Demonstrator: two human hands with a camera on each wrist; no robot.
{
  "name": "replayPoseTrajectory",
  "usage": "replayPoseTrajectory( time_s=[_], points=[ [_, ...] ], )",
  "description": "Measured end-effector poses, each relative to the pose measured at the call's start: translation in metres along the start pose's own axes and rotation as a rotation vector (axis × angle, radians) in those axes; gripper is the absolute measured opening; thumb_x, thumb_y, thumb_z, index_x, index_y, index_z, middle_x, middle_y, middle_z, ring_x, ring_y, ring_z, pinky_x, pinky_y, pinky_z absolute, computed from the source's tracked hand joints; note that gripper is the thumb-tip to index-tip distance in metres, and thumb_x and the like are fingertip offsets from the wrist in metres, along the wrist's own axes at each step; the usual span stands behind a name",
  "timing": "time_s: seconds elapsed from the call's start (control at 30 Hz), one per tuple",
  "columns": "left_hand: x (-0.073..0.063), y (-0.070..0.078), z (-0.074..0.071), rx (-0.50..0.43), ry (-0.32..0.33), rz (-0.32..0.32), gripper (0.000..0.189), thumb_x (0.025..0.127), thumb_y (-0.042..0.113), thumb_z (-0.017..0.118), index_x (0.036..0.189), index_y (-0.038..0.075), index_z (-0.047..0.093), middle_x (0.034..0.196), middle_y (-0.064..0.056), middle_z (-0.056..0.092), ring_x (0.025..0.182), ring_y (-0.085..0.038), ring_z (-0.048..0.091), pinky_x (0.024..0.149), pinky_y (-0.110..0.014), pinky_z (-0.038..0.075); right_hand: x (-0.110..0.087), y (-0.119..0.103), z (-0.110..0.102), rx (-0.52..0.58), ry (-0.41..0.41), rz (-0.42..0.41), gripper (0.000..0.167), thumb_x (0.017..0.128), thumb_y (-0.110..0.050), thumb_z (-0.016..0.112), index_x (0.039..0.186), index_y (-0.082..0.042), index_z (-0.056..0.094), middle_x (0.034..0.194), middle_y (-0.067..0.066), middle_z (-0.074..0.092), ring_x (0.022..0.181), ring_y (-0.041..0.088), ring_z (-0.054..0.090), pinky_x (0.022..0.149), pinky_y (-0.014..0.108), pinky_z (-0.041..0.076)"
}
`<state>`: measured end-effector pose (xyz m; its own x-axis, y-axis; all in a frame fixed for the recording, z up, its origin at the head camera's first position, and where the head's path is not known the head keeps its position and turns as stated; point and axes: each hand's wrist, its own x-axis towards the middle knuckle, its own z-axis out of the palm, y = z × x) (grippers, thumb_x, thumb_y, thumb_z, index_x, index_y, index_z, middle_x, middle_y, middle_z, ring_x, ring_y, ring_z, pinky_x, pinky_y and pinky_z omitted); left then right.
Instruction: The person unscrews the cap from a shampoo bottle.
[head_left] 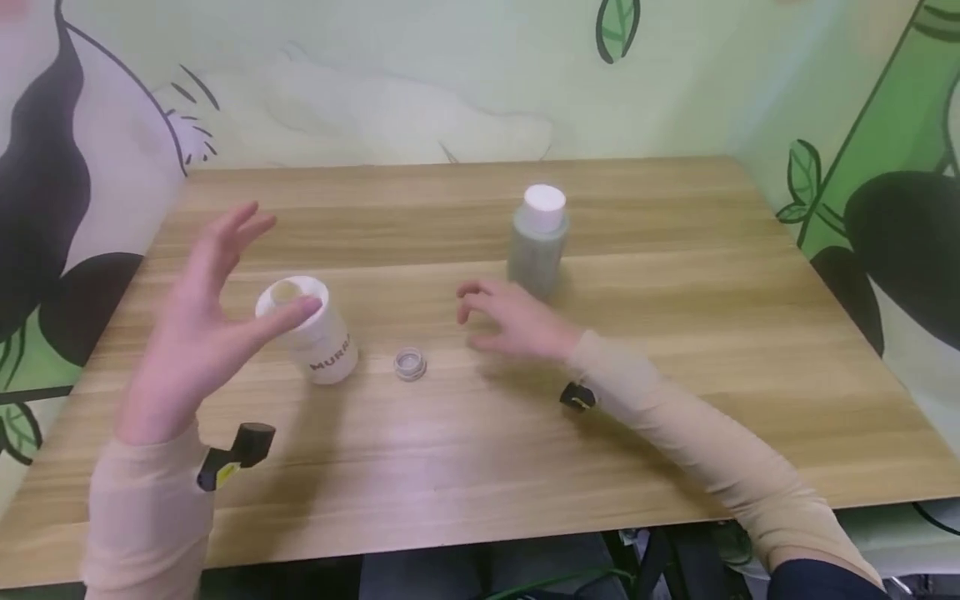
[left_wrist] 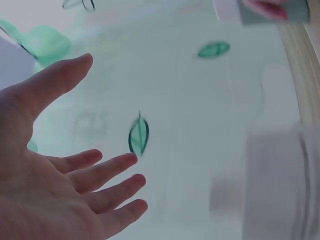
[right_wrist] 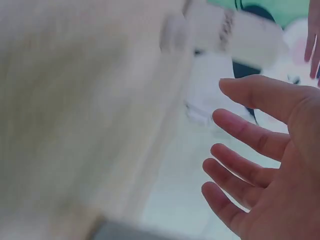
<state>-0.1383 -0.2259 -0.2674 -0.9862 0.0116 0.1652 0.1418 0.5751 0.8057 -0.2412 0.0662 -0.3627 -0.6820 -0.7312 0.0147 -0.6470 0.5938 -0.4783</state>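
In the head view my left hand (head_left: 197,333) is raised with fingers and thumb spread, its thumb overlapping the rim of a white open-topped container (head_left: 327,354) with dark lettering. Nothing lies in that hand; the left wrist view shows its bare palm (left_wrist: 55,205) beside the blurred container (left_wrist: 280,185). My right hand (head_left: 521,321) hovers over the table, fingers loosely bent and holding nothing. Just beyond it stands a grey bottle (head_left: 537,250) with a white cap (head_left: 544,200). Between the hands lies a small, round, clear piece (head_left: 410,364), like a little cap.
The wooden table (head_left: 465,467) ends at a wall (head_left: 450,92) painted with leaves and black-and-white animal shapes. A dark chair (head_left: 427,577) and a green cable (head_left: 558,577) show below its front edge. Each sleeve carries a small black wrist camera (head_left: 236,454).
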Motion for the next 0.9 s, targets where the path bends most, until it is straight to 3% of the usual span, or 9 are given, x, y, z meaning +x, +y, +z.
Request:
replayPoseTrajectory(
  time_s=[0.1,0.2,0.3,0.4,0.57,0.73,0.9],
  points=[
    [0.009,0.017,0.016,0.002,-0.071,0.059,0.091,0.082,0.023,0.078,0.152,0.035,0.021,0.157,0.002,0.034,0.148,-0.028,0.023,0.119,-0.061,0.015,-0.003,0.008,-0.023,-0.028,0.107,0.003,0.023,0.083,-0.013,0.072,0.104,-0.005,0.064,0.137,0.019,0.052,0.129,0.036,0.048,0.114,0.049,0.036],
    [0.024,0.022,0.037,0.009,-0.146,0.113,0.087,0.083,0.027,0.076,0.152,0.031,0.023,0.156,-0.001,0.037,0.146,-0.030,0.030,0.119,-0.057,0.021,-0.007,0.017,-0.042,0.028,0.231,0.008,0.019,0.083,-0.009,0.072,0.098,-0.001,0.064,0.130,0.020,0.055,0.126,0.036,0.050,0.112,0.049,0.038],
    [0.045,0.016,0.062,0.008,-0.203,0.146,0.082,0.086,0.028,0.073,0.152,0.022,0.026,0.153,-0.007,0.041,0.141,-0.030,0.038,0.118,-0.049,0.029,-0.011,0.023,-0.059,0.108,0.334,0.023,0.017,0.084,-0.007,0.071,0.097,0.001,0.064,0.126,0.019,0.057,0.123,0.035,0.051,0.106,0.048,0.043],
    [0.069,0.003,0.088,-0.024,-0.248,0.138,0.079,0.086,0.026,0.073,0.151,0.015,0.029,0.151,-0.014,0.042,0.138,-0.032,0.041,0.116,-0.046,0.033,-0.010,0.027,-0.075,0.144,0.394,0.051,0.021,0.086,-0.009,0.070,0.104,0.000,0.064,0.128,0.018,0.058,0.121,0.032,0.052,0.099,0.046,0.046],
    [0.098,-0.014,0.130,-0.064,-0.270,0.020,0.078,0.085,0.024,0.073,0.150,0.013,0.031,0.152,-0.014,0.040,0.139,-0.033,0.041,0.114,-0.050,0.036,0.006,0.036,-0.089,0.229,0.390,0.140,0.032,0.088,-0.015,0.068,0.118,-0.003,0.061,0.128,0.013,0.059,0.121,0.025,0.051,0.097,0.044,0.046],
    [0.109,-0.025,0.169,-0.097,-0.242,-0.107,0.084,0.083,0.024,0.075,0.151,0.013,0.028,0.154,-0.013,0.037,0.140,-0.032,0.039,0.113,-0.053,0.035,0.023,0.045,-0.087,0.296,0.318,0.231,0.047,0.089,-0.023,0.069,0.131,-0.007,0.054,0.136,0.009,0.055,0.127,0.024,0.049,0.103,0.042,0.045],
    [0.122,-0.027,0.193,-0.172,-0.233,-0.113,0.088,0.081,0.025,0.077,0.151,0.012,0.025,0.152,-0.017,0.038,0.139,-0.035,0.039,0.113,-0.054,0.036,0.032,0.044,-0.086,0.285,0.286,0.236,0.057,0.087,-0.024,0.070,0.137,-0.006,0.048,0.139,0.011,0.052,0.126,0.026,0.049,0.104,0.043,0.046]
  ],
)
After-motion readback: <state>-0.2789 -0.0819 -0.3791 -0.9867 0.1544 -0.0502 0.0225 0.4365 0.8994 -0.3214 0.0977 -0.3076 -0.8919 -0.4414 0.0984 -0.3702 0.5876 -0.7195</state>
